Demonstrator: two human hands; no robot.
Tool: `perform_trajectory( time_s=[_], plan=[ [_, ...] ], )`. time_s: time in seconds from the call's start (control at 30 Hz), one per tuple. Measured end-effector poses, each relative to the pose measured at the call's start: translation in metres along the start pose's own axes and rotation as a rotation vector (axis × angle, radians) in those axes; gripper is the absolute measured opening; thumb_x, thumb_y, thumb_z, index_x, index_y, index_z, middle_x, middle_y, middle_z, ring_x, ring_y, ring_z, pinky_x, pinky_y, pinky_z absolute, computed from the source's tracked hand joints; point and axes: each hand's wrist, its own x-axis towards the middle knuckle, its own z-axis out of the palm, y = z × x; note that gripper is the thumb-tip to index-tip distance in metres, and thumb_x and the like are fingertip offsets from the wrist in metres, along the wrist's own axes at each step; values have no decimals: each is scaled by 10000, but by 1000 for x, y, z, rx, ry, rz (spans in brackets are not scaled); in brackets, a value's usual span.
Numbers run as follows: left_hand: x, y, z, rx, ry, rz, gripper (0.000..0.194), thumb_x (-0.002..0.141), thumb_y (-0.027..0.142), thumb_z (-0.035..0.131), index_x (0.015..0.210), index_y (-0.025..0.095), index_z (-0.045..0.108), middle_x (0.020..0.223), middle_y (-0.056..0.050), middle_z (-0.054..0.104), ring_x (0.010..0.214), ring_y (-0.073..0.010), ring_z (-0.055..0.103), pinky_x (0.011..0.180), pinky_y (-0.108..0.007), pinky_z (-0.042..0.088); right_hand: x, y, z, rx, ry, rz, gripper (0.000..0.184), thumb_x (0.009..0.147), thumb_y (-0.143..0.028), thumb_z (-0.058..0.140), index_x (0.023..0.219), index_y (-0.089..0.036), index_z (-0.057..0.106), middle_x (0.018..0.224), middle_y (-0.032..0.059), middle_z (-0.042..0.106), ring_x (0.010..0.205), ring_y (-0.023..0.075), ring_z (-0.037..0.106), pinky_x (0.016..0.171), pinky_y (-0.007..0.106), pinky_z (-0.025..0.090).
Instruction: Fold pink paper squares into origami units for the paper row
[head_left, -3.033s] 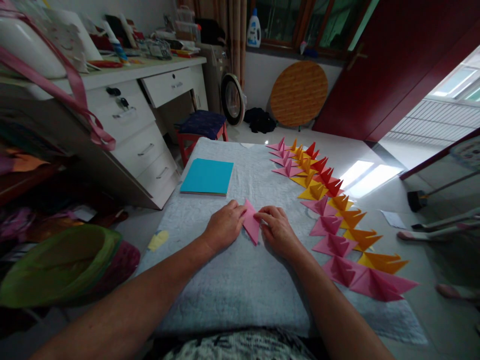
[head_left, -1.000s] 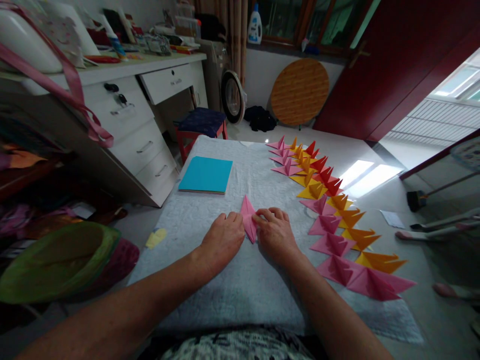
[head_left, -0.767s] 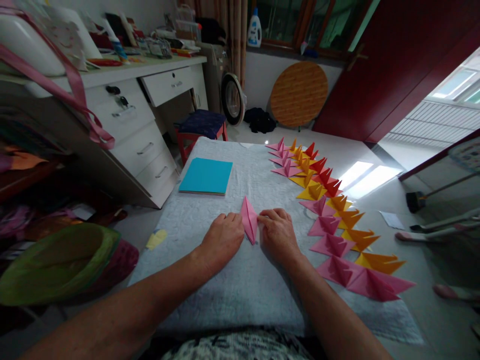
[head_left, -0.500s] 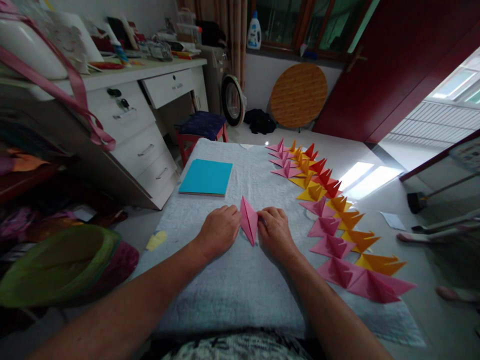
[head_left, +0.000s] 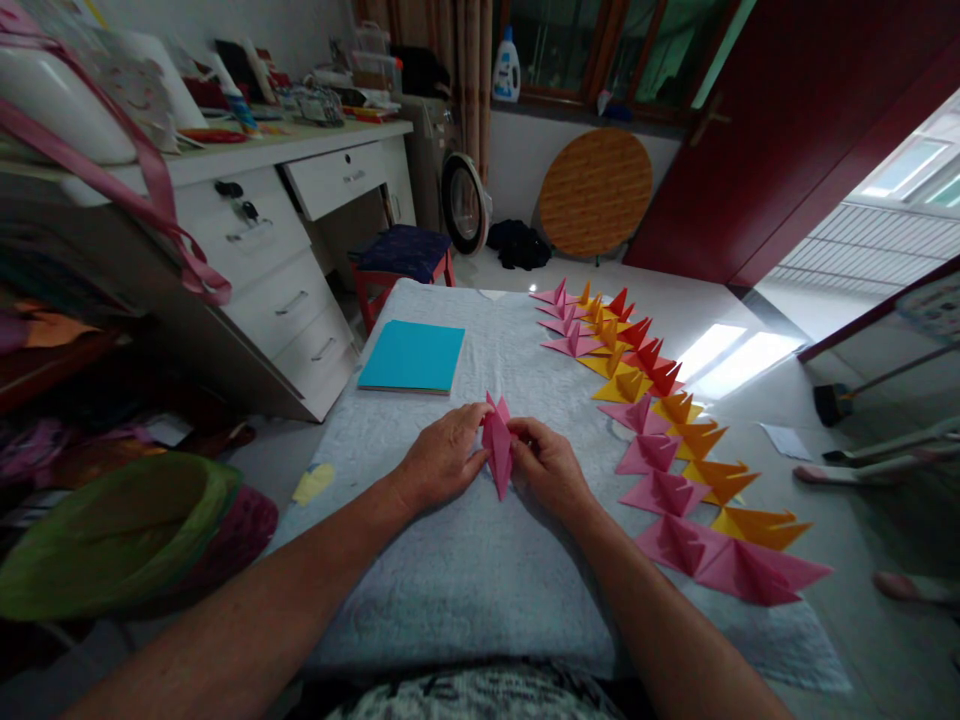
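Between my hands is a folded pink origami paper [head_left: 498, 447], a narrow diamond with its long points toward and away from me. My left hand [head_left: 448, 452] pinches its left edge between thumb and fingers. On the opposite edge, my right hand [head_left: 550, 462] grips it the same way, fingertips partly hidden behind the folds. A stack of blue paper squares [head_left: 414, 356] lies beyond my left hand. To the right stand rows of folded paper cranes, among them a pink crane [head_left: 666, 492], an orange crane [head_left: 721, 481] and a red crane [head_left: 665, 375].
The table is covered by a pale blue cloth [head_left: 457, 600]. A green-lined bin [head_left: 127, 530] stands on the floor at left, below a white desk [head_left: 247, 230]. Past the far table edge is a stool [head_left: 401, 252]. A round wooden board [head_left: 596, 190] leans against the wall.
The pink paper has narrowed and its upper end now shows two separated points. My left hand has turned, so its thumb shows along the paper's edge. My right fingers have shifted on the other edge.
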Motion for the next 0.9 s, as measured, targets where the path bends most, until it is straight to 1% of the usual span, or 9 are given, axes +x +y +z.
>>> perform_trajectory(
  time_s=[0.13,0.23,0.33,0.43,0.57,0.63,0.73,0.83,0.9],
  plan=[
    [0,-3,0,1,-31,73,391,873,151,572,1259,196,518,1243,-112,617,1184,-250,575,1045,-454,472,3,-1,-2,248,51,113,155,821,-293,585,910,-211,682,789,1,675,697,146,592,678,276,464],
    [0,-5,-2,19,-50,164,439,866,187,625,1293,175,523,1338,-138,577,1267,-271,524,1096,-475,432,4,-4,-6,371,79,178,131,782,-318,631,852,-212,665,731,-24,626,634,121,537,613,246,430],
    [1,-3,-6,20,-34,228,468,851,214,680,1298,182,544,1371,-134,573,1277,-272,521,1094,-478,433,5,-9,-8,493,96,252,151,775,-351,670,819,-210,638,696,-42,587,580,101,483,560,224,392],
    [2,1,-9,-2,28,267,339,882,211,661,1217,201,611,1288,-109,639,1202,-246,576,1046,-449,473,5,-10,-9,591,85,302,199,762,-384,708,809,-209,625,679,-43,579,572,100,478,558,221,396],
    [1,4,-11,-60,105,282,166,940,215,588,1076,193,682,1112,-100,718,1062,-222,646,959,-401,519,5,-6,-10,678,40,292,178,754,-358,678,843,-206,645,725,-20,605,617,119,522,613,247,446],
    [0,5,-11,-119,143,259,149,954,253,580,1023,189,696,1038,-91,737,998,-210,667,923,-373,528,4,-5,-11,647,19,250,172,753,-315,641,889,-211,660,742,-12,614,640,132,534,630,259,455],
    [-1,8,-10,-246,202,190,142,957,259,577,964,186,699,952,-65,744,903,-179,682,852,-312,531,3,-7,-12,458,21,131,175,794,-294,614,945,-229,676,787,-3,612,690,144,536,651,267,447],
    [0,11,-10,-378,220,92,121,934,226,595,914,175,703,867,-42,729,807,-157,673,773,-275,518,2,-10,-12,235,114,-16,94,812,-305,644,853,-234,690,820,5,559,748,151,520,689,276,439],
    [0,13,-11,-484,197,25,105,904,233,630,896,163,708,826,-36,717,765,-155,663,741,-272,514,2,-11,-12,171,172,-72,81,798,-302,666,766,-228,673,803,3,524,750,153,505,690,278,432]
  ],
)
